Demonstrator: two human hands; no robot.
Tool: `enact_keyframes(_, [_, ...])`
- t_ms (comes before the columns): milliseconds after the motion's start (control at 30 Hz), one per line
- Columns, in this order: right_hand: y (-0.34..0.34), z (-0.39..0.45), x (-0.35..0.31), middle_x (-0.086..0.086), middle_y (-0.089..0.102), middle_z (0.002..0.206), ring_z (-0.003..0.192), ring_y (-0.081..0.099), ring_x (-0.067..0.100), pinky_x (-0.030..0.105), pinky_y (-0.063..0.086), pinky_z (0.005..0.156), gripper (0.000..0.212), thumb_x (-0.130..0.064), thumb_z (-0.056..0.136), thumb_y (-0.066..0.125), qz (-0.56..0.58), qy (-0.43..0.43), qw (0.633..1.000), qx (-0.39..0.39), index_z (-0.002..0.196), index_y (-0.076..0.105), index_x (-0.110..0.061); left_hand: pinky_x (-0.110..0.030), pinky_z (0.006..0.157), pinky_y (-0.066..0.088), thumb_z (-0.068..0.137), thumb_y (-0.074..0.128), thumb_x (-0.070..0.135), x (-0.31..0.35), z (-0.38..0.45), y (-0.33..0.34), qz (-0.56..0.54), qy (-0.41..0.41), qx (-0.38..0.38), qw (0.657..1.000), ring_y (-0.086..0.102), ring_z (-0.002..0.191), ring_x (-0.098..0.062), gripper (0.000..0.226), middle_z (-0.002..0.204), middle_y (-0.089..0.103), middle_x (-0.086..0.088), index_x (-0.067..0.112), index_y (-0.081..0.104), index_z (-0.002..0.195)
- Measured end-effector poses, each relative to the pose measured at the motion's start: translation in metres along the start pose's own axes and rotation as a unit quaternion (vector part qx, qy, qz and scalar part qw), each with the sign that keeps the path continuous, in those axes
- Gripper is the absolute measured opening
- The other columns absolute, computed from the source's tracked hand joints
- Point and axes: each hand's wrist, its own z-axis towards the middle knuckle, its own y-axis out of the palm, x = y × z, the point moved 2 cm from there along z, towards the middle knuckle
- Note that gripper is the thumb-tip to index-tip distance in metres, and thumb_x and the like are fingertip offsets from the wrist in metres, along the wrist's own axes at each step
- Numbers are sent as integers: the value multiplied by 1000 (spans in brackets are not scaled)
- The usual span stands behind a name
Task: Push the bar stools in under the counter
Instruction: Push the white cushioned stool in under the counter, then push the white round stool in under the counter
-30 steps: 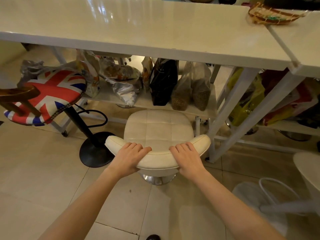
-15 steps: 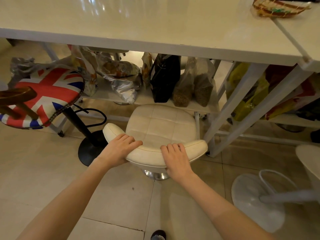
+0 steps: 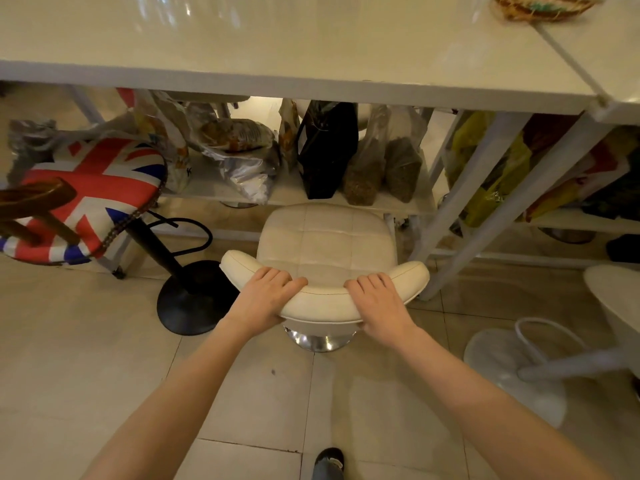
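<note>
A cream padded bar stool (image 3: pixel 325 244) with a low curved backrest stands in front of the white counter (image 3: pixel 277 46), its seat's far edge close to the lower shelf. My left hand (image 3: pixel 265 297) grips the left half of the backrest and my right hand (image 3: pixel 379 303) grips the right half. Its chrome base (image 3: pixel 317 339) shows under the backrest. To the left, a Union Jack stool (image 3: pixel 86 199) on a black pedestal sits partly under the counter. Part of a white stool (image 3: pixel 616 299) shows at the right edge.
The lower shelf (image 3: pixel 401 204) under the counter holds several bags. White slanted counter legs (image 3: pixel 467 195) stand just right of the cream stool. A black round base (image 3: pixel 194 299) lies left of it. A wicker basket (image 3: pixel 540 6) sits on the counter. My shoe (image 3: pixel 330 459) is on the tiled floor.
The cream stool has slid forward toward the counter and its seat now reaches the lower shelf edge. Both hands stayed on the backrest and moved with it.
</note>
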Motion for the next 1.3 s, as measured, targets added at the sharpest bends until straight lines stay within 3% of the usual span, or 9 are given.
enact_keyframes(200, [-3, 0, 4, 5, 60, 86, 78, 57, 26, 33, 33, 83, 76, -13, 30, 85, 9, 3, 1000, -7, 100, 57, -11, -36, 80, 48, 43, 87, 24, 6, 3, 2, 2, -11, 6, 1000, 60, 83, -23, 75, 92, 63, -2, 21, 51, 109])
enact_keyframes(267, [-7, -1, 2, 9, 58, 110, 105, 51, 30, 40, 30, 101, 77, -20, 48, 83, 4, -1, 999, -39, 117, 51, -11, -36, 80, 49, 37, 89, 25, 7, 4, 2, -2, -21, -5, 1000, 60, 83, -23, 80, 94, 63, -2, 21, 51, 108])
enact_keyframes(367, [-13, -6, 3, 15, 27, 147, 137, 17, 32, 44, 6, 114, 88, -34, 69, 73, 13, 45, 994, -94, 141, 25, -15, -39, 94, 40, 46, 87, 37, 14, 10, -5, -3, -21, -53, 998, 55, 104, -26, 83, 113, 58, -5, 21, 49, 118])
enact_keyframes(467, [-23, -18, 7, 13, 9, 155, 141, 6, 27, 41, 1, 115, 107, -39, 70, 73, 90, 89, 986, -109, 148, 3, -18, -46, 113, 11, 61, 70, 64, 24, 21, -13, -18, -82, -142, 986, 21, 137, -27, 93, 147, 30, -8, 22, 34, 136])
enact_keyframes(567, [-38, -43, 23, 7, 10, 156, 142, 7, 20, 39, 1, 114, 113, -40, 68, 76, 137, 94, 983, -76, 148, -2, -21, -50, 113, -3, 51, 45, 87, 41, 35, -23, -43, -158, -208, 964, -2, 143, -28, 119, 156, 5, -12, 18, 20, 144])
enact_keyframes(633, [-49, -64, 42, 5, 12, 156, 141, 9, 19, 38, 3, 114, 113, -42, 68, 76, 133, 105, 984, -50, 148, -1, -23, -50, 113, -5, 43, 25, 92, 57, 50, -30, -80, -169, -189, 964, -5, 143, -27, 130, 157, -2, -13, 17, 10, 148])
enact_keyframes(900, [-91, -149, 148, 3, 14, 155, 141, 11, 18, 35, 11, 114, 112, -47, 68, 76, 91, 225, 970, 18, 148, 2, -20, -46, 114, -5, 65, 19, 84, 192, 145, -59, -91, -30, -26, 995, -7, 143, -23, 107, 157, -5, -9, 20, 1, 148])
enact_keyframes(1033, [-112, -218, 201, 3, 15, 155, 141, 12, 19, 35, 11, 114, 114, -48, 66, 77, 78, 288, 953, 46, 148, 3, -20, -44, 114, -3, 64, 21, 85, 273, 183, -60, -104, 44, -13, 994, -2, 144, -23, 107, 157, -2, -8, 22, 0, 148])
enact_keyframes(1300, [-140, -388, 310, 4, 18, 154, 140, 15, 21, 35, 11, 113, 110, -50, 67, 75, 46, 380, 923, 48, 148, 9, -15, -43, 115, 2, 76, 57, 65, 465, 239, -55, -124, 168, -45, 977, 1, 144, -23, 102, 157, -4, -7, 23, -2, 148])
